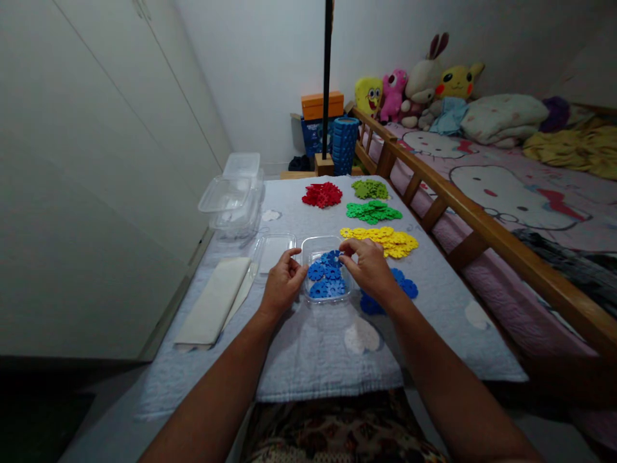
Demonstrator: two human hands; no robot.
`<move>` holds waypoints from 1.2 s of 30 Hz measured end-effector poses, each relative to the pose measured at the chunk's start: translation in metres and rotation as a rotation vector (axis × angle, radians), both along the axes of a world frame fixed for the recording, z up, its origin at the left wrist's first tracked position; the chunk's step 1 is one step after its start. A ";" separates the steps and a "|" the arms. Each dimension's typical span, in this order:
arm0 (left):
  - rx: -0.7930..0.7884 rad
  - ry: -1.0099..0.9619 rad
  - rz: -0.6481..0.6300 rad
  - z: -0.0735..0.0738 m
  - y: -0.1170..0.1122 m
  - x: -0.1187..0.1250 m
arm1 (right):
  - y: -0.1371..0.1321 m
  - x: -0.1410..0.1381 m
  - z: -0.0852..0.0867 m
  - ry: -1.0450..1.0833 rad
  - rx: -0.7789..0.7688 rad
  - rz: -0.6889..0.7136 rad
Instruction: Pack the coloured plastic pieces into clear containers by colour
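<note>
A clear plastic container stands in front of me, with several blue flower-shaped discs lying in it. My left hand is at its left wall, the thumb lapping over the rim and the index finger curved beside it. Over the right rim, my right hand pinches a blue flower-shaped disc between thumb and fingertips; the disc partly overlaps those below. More blue discs lie in a pile under my right wrist, partly hidden by the forearm.
Piles of yellow, green, olive-green and red discs lie farther back. Left are a clear lid, folded cloth and stacked clear containers. A wooden bed rail borders the table's right; a black pole stands behind.
</note>
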State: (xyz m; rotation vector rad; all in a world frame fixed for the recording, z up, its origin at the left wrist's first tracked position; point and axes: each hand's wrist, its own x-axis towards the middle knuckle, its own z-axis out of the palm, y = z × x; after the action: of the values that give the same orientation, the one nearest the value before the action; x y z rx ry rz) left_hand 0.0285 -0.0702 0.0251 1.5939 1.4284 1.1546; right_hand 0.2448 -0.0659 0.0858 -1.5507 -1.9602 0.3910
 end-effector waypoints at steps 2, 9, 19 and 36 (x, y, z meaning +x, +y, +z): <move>0.000 0.000 -0.002 0.001 0.000 0.000 | 0.010 -0.012 0.000 -0.083 -0.028 0.015; -0.012 0.010 0.000 0.003 -0.001 0.000 | 0.028 -0.008 -0.009 -0.110 -0.028 -0.025; -0.011 0.013 0.005 0.003 -0.001 0.001 | 0.018 0.089 -0.024 -0.217 -0.059 -0.171; -0.019 0.005 0.019 0.003 -0.001 0.000 | -0.002 0.074 -0.035 -0.267 -0.201 -0.036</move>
State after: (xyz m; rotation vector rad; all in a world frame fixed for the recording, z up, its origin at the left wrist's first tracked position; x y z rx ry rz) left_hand 0.0288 -0.0712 0.0283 1.5746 1.4561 1.1455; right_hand 0.3191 -0.0679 0.0507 -1.8439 -2.1437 0.3923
